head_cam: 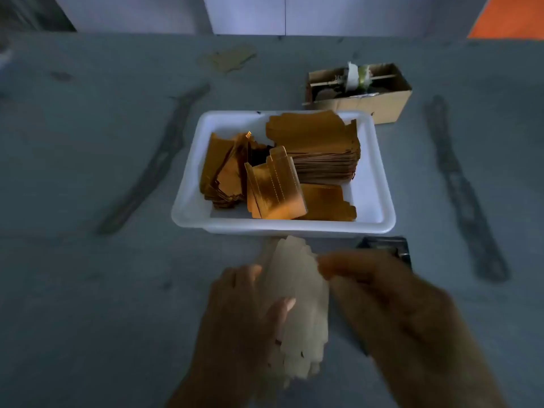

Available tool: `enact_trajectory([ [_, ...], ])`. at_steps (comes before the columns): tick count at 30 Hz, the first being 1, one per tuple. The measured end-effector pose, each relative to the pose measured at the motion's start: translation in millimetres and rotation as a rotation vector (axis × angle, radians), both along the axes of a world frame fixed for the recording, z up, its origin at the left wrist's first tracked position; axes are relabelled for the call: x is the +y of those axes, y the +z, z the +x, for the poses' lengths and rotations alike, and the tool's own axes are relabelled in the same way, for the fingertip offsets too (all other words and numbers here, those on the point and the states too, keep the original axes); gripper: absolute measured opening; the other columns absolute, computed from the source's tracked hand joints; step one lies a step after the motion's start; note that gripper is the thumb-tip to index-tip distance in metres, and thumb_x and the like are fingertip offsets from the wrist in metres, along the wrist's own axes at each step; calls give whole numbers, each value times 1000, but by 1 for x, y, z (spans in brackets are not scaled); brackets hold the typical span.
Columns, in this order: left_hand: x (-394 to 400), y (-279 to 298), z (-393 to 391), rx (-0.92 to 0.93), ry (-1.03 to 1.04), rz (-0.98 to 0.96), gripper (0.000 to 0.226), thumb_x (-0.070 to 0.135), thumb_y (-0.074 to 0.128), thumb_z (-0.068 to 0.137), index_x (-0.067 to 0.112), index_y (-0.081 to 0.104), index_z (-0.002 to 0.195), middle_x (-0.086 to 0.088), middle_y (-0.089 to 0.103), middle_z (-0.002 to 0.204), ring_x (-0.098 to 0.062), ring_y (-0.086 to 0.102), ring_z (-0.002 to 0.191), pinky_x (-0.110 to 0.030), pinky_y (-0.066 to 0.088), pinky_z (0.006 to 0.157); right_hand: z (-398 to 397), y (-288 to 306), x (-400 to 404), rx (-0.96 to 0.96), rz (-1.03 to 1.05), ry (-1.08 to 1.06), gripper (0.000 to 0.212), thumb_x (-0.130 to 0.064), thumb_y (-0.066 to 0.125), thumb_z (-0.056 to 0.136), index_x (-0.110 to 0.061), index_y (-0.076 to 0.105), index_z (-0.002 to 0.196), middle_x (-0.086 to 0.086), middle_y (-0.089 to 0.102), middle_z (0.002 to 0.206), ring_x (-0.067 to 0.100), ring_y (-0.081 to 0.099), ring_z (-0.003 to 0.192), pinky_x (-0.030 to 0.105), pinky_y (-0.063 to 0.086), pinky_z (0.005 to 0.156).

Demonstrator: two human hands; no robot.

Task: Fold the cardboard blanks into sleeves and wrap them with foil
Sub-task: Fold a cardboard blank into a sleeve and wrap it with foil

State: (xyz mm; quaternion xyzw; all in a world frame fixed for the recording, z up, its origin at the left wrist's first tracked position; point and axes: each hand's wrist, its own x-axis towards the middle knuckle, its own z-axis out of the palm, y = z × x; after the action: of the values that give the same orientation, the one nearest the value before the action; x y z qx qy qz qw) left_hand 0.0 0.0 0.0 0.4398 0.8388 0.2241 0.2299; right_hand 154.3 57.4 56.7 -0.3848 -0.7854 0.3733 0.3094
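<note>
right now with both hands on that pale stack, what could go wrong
1. The left hand grips the stack of blanks while the right hand pinches its top edge; the fanned lower ends could slip out and scatter.
2. The white tray sits just beyond the stack, so a forward move might nudge it and topple the leaning gold pieces.
3. A dark object lies partly hidden behind the right hand and could be knocked.
</note>
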Motion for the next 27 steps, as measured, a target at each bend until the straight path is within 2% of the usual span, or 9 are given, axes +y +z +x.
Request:
enact_trajectory([
  [4, 1, -25, 0, 28, 18, -78, 33, 47, 73, 71, 35, 45, 83, 16, 43, 88, -7, 52, 92, -17, 34, 68, -14, -65, -24, -324, 95, -31, 33, -19, 83, 51, -14, 75, 82, 3, 70, 92, 24, 68, 81, 19, 49, 65],
  [8, -5, -41, 0, -57, 111, 100, 31, 36, 82, 65, 29, 55, 80, 10, 59, 83, 0, 53, 77, -14, 34, 58, -7, -109, -33, -247, 180, -53, 30, -30, 61, 76, -16, 73, 99, -3, 63, 117, 9, 53, 109, 15, 44, 86],
  [9, -5, -44, 0, -72, 134, 112, 30, 36, 82, 66, 28, 57, 82, 9, 61, 82, 0, 54, 75, -15, 34, 56, -4, -114, -34, -243, 199, -48, 30, -29, 66, 76, -18, 72, 104, -5, 59, 122, 3, 55, 110, 14, 44, 89],
  [11, -3, -40, 4, -79, 142, 106, 26, 36, 80, 71, 24, 58, 80, 5, 61, 79, -3, 54, 70, -18, 31, 51, 2, -121, -37, -294, 246, -10, 40, -22, 81, 57, -13, 74, 95, 6, 66, 112, 18, 67, 100, 21, 52, 75],
  [14, -2, -36, 10, -110, 124, 130, 21, 34, 76, 76, 19, 62, 75, 2, 63, 73, -9, 57, 68, -22, 35, 52, 7, -126, -41, -332, 302, -51, 52, -18, 92, 37, -9, 76, 86, 13, 70, 100, 30, 69, 88, 29, 56, 63],
  [19, 3, -39, 7, -221, 179, 142, 19, 33, 74, 79, 16, 66, 78, -2, 67, 75, -17, 63, 73, -35, 51, 64, 7, -123, -40, -278, 309, -78, 37, -14, 81, 51, -6, 73, 87, 14, 69, 101, 34, 67, 87, 34, 57, 67],
  [22, 2, -36, 2, -376, 217, 156, 20, 28, 75, 79, 10, 68, 76, -12, 70, 76, -28, 66, 74, -43, 54, 70, 1, -119, -37, -256, 325, -107, 44, -16, 76, 68, -9, 67, 110, 11, 55, 127, 33, 54, 113, 30, 47, 92],
  [24, -1, -31, -4, -518, 245, 217, 20, 26, 75, 79, 8, 69, 73, -12, 71, 71, -30, 67, 72, -46, 53, 68, 2, -118, -39, -236, 169, -161, 57, -26, 65, 83, -20, 44, 136, -3, 31, 146, 17, 32, 132, 15, 26, 104],
  [27, -12, -18, -6, -723, 221, 344, 16, 29, 79, 68, 15, 71, 65, -1, 63, 60, -16, 56, 60, -36, 45, 64, 4, -113, -48, -3, -85, -369, 62, -28, 73, 77, -25, 46, 132, -8, 48, 132, 10, 47, 120, 11, 33, 92],
])
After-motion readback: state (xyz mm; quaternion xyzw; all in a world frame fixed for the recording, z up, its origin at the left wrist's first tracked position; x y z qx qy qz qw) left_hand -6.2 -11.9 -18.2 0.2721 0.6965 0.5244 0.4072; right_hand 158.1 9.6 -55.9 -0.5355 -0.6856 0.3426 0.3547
